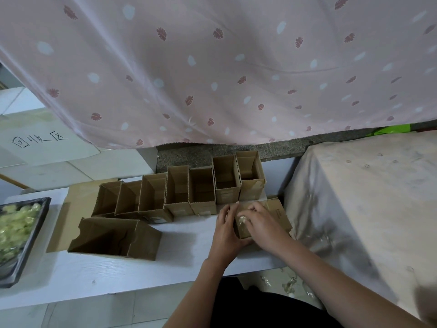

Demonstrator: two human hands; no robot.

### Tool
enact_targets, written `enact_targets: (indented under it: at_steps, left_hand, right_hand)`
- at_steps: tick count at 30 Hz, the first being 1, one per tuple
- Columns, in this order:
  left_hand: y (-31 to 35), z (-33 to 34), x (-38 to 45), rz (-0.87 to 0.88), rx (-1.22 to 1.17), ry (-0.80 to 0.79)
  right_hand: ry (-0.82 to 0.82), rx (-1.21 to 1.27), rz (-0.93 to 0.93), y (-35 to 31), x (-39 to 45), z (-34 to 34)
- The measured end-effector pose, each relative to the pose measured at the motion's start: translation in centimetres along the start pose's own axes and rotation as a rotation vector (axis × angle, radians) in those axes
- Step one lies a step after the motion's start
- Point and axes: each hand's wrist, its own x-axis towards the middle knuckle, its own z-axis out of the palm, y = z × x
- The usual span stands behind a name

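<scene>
Black plastic tray (35, 233) of pale yellow-green wrapped pieces sits far to the left of my hands. Nearer, a larger open carton (113, 237) lies on a flat cardboard sheet (59, 228). Just beyond my fingers stands a row of seven open boxes (177, 192). My left hand (225, 233) wraps around the left side of the small cardboard box (280, 215), which rests on the white table (165, 268) between my hands. My right hand (262, 223) curls over the top of the box. A cloth-covered surface (354, 197) lies to the right.
</scene>
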Motion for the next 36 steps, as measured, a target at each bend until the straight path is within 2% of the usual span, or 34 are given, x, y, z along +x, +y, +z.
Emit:
enact_targets:
  at_steps: [3, 11, 27, 36]
  left_hand:
    - [-0.2, 0.2, 0.0, -0.012, -0.01, 0.006]
    - [-1.0, 0.5, -0.3, -0.048, -0.033, 0.016]
    - [-0.7, 1.4, -0.2, -0.024, -0.059, -0.026]
    - [-0.3, 1.8, -0.3, -0.02, -0.079, -0.021]
  right_hand:
    - [0.026, -0.015, 0.008, 0.1, -0.2, 0.9]
    - [-0.034, -0.027, -0.011, -0.6, 0.2, 1.9]
    - [0.043, 0.152, 0.175, -1.0, 0.4, 1.2]
    - [0.054, 0.116, 0.261, -1.5, 0.4, 0.4]
